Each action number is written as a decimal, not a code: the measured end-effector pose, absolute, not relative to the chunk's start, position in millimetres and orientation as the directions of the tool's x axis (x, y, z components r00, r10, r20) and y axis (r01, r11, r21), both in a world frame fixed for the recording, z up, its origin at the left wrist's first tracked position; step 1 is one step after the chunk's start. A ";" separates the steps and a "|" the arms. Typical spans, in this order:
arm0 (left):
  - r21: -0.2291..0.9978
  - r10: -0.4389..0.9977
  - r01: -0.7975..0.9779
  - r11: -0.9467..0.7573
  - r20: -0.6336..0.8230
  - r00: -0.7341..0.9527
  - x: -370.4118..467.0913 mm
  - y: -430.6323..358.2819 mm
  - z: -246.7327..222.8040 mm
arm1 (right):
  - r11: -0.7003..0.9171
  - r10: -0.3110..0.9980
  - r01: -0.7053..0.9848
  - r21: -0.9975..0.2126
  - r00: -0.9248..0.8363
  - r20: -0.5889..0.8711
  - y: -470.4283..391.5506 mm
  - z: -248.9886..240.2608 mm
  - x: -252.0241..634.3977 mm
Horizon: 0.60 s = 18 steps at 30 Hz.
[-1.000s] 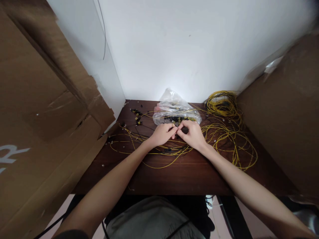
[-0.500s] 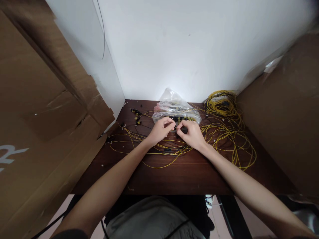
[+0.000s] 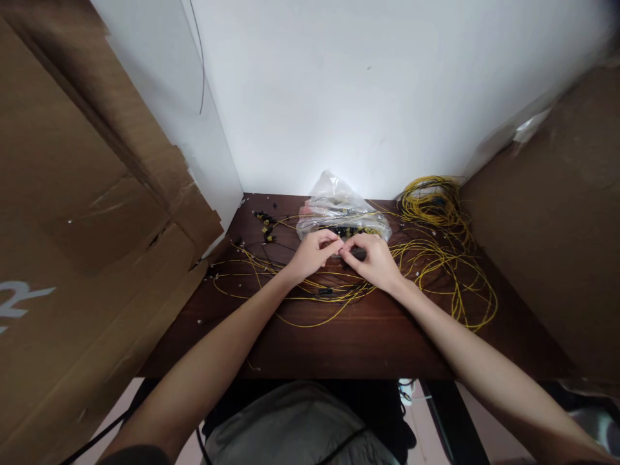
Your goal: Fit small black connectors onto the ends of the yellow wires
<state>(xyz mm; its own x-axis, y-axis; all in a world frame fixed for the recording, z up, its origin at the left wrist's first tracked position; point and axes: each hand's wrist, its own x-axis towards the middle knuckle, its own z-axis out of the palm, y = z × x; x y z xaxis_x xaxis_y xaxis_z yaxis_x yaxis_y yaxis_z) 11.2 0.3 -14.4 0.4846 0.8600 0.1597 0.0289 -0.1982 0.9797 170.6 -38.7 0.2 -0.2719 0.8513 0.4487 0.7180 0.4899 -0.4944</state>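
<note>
My left hand (image 3: 314,253) and my right hand (image 3: 371,257) meet fingertip to fingertip above the middle of the dark wooden table (image 3: 310,352). Both are closed in a pinch, thumb against forefinger. Whatever lies between the fingertips is too small and too covered to name. Just behind them sits a clear plastic bag (image 3: 334,194) with black and yellow parts (image 3: 356,230) at its front. Thin yellow cables (image 3: 317,325) run across the table under and around both hands.
To the right lie a loose cable loop (image 3: 494,300) and, farther back, a thick yellow coil (image 3: 421,194). Black and yellow connectors (image 3: 267,229) sit at the back left. Cardboard (image 3: 97,258) stands on the left, more cardboard (image 3: 547,226) on the right, a white wall (image 3: 339,97) behind.
My right fingertips have moved slightly left and now touch those of my left hand, where a small gap was before. The cables and bag stay put.
</note>
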 end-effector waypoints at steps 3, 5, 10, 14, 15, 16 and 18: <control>0.972 0.853 0.057 -0.229 0.172 0.493 10.2 2.4 -16.5 | 0.489 0.847 0.726 -0.484 -0.264 0.461 -38.0 -2.3 171.1; 0.967 0.850 0.072 -0.243 0.176 0.497 9.7 3.6 -17.8 | 0.493 0.843 0.729 -0.475 -0.265 0.468 -37.2 -3.9 171.8; 0.970 0.861 0.070 -0.231 0.171 0.478 10.3 3.9 -19.0 | 0.478 0.854 0.739 -0.474 -0.266 0.446 -36.0 -5.4 173.1; 0.977 0.872 0.057 -0.208 0.158 0.463 11.6 2.5 -18.0 | 0.467 0.865 0.747 -0.474 -0.273 0.422 -36.1 -3.5 173.3; 0.978 0.874 0.056 -0.200 0.152 0.461 11.9 2.2 -17.7 | 0.467 0.865 0.747 -0.474 -0.274 0.420 -36.2 -2.8 173.3; 0.980 0.876 0.054 -0.193 0.147 0.459 12.2 1.9 -17.4 | 0.468 0.865 0.745 -0.475 -0.277 0.418 -36.3 -2.2 173.2; 0.983 0.881 0.046 -0.180 0.140 0.452 12.6 1.3 -16.9 | 0.470 0.867 0.740 -0.481 -0.283 0.410 -36.5 -1.2 173.1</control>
